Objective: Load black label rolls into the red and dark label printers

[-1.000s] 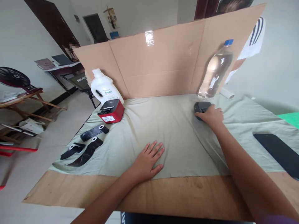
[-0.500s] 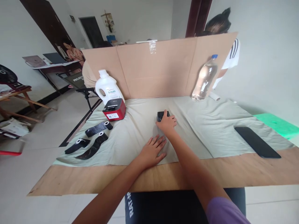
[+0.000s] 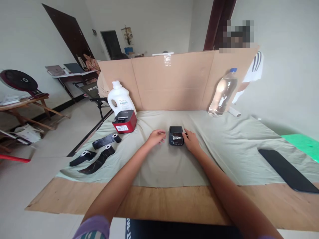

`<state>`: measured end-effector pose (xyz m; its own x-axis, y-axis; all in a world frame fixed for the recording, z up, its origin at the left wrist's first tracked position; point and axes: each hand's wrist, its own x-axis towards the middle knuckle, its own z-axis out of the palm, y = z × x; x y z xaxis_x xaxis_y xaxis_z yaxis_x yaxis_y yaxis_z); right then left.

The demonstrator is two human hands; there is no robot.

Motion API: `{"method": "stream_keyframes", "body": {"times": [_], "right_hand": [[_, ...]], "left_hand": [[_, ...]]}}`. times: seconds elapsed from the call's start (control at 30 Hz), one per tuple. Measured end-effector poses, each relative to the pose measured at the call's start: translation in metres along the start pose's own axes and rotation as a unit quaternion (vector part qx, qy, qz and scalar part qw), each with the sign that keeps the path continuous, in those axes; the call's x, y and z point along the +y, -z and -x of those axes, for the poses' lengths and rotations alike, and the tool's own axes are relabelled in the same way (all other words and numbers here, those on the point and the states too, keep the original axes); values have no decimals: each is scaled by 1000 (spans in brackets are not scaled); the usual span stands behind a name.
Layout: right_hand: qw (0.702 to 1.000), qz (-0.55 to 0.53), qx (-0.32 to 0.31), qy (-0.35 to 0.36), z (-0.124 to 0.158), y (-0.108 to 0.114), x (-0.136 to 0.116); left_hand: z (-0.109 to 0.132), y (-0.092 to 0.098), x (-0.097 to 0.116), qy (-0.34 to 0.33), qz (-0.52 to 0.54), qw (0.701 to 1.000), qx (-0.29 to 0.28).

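Observation:
A small black boxy device sits on the grey-green cloth in front of me, its front panel dark and glossy with a pale reflection. My right hand is at its right side, fingertips against or very near the edge, not wrapped round it. To the left of the device, a small gap away, is my left hand, fingers loosely bent and apart with nothing in them. Several black rolls lie at the left, partly unrolled, one of them a black roll with a white core. Behind them stands a red and black box-shaped device with a white label.
A white jug stands behind the red device. A clear bottle with a blue cap leans against the cardboard screen at the right. A black phone lies near the right edge. A person is behind the screen.
My right hand has gone from the device's top to its right side. My left hand has lifted off the cloth and moved forward, beside the device. The camera view has shifted.

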<state>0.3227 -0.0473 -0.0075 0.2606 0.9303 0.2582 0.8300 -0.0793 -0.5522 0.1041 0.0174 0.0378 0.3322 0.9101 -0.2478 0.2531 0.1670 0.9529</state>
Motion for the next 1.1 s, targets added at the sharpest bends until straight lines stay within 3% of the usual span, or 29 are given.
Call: {"method": "stream_keyframes", "body": {"times": [0.1, 0.23, 0.53, 1.1], "right_hand": [[1000, 22, 9, 20, 5, -9, 3], [1000, 15, -14, 4, 8, -6, 2], [999, 18, -39, 5, 6, -3, 2], [998, 52, -30, 13, 8, -7, -1]], "left_hand": [[-40, -4, 9, 38, -5, 999, -22], [-61, -14, 1, 49, 15, 997, -61], [-64, -18, -11, 44, 42, 996, -64], [-64, -19, -3, 80, 6, 995, -59]]}}
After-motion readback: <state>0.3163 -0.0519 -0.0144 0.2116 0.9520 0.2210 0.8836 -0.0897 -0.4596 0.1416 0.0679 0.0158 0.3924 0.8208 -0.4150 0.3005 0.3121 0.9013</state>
